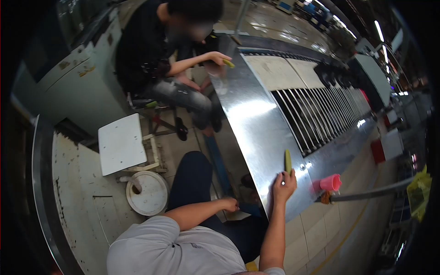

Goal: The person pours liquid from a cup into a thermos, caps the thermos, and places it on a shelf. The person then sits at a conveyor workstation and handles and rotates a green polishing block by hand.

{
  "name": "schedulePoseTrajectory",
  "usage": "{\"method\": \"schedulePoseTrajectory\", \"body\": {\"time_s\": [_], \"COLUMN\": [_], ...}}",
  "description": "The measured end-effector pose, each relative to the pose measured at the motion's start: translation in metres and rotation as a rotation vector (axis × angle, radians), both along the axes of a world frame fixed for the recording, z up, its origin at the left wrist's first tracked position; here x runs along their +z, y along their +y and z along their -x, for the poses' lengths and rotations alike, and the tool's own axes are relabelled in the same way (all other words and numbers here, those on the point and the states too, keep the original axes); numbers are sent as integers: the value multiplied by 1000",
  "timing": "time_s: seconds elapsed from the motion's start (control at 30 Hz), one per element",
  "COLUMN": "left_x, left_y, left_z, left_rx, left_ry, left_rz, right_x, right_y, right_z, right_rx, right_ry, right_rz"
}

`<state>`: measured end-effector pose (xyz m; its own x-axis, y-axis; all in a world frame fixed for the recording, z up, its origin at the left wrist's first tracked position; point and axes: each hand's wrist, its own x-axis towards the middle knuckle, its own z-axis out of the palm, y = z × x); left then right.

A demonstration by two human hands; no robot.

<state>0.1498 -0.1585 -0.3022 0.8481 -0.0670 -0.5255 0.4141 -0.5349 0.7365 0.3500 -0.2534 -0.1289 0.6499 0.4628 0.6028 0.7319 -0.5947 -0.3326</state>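
Observation:
My right hand (284, 185) rests at the near edge of the shiny metal table (256, 133). Its fingers are closed on the lower end of a slim yellow-green stick-like piece (288, 160), whose exact kind I cannot make out. Over my lap, beside the table edge, my left hand (230, 204) is curled closed. A pale flat patch shows just below it, and whatever its fingers may hold is hidden. A pink plastic cup-like object (331, 182) is to the right of my right hand.
A seated co-worker across the corner holds a similar yellow-green piece (228, 63). A conveyor with metal rods (316, 114) runs along the table. At left are a white-topped stool (122, 143) and a round white lid (147, 201). A grey bar (371, 194) extends right.

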Motion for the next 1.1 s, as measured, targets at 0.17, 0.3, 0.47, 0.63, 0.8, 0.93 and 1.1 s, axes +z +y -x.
{"method": "schedulePoseTrajectory", "body": {"time_s": [0.17,0.3,0.47,0.63,0.8,0.93,1.1], "left_x": [-6,5,0,-8,1,2,15], "left_y": [-4,-2,-2,-3,0,1,6], "left_z": [-1,0,2,3,3,3,3], "left_rx": [18,27,40,54,35,13,-13], "left_ry": [-23,18,-24,-81,-49,-38,5], "left_rz": [-9,-1,-4,0,-16,0,9], "right_x": [4,9,7,-2,-3,-11,25], "right_y": [4,5,6,-1,0,-3,11], "right_z": [1,7,7,2,1,-10,11], "right_rx": [-121,-126,-97,-335,-384,-117,-31], "right_ry": [-53,-52,-74,-141,41,98,235], "right_rz": [87,123,109,210,168,90,375]}}
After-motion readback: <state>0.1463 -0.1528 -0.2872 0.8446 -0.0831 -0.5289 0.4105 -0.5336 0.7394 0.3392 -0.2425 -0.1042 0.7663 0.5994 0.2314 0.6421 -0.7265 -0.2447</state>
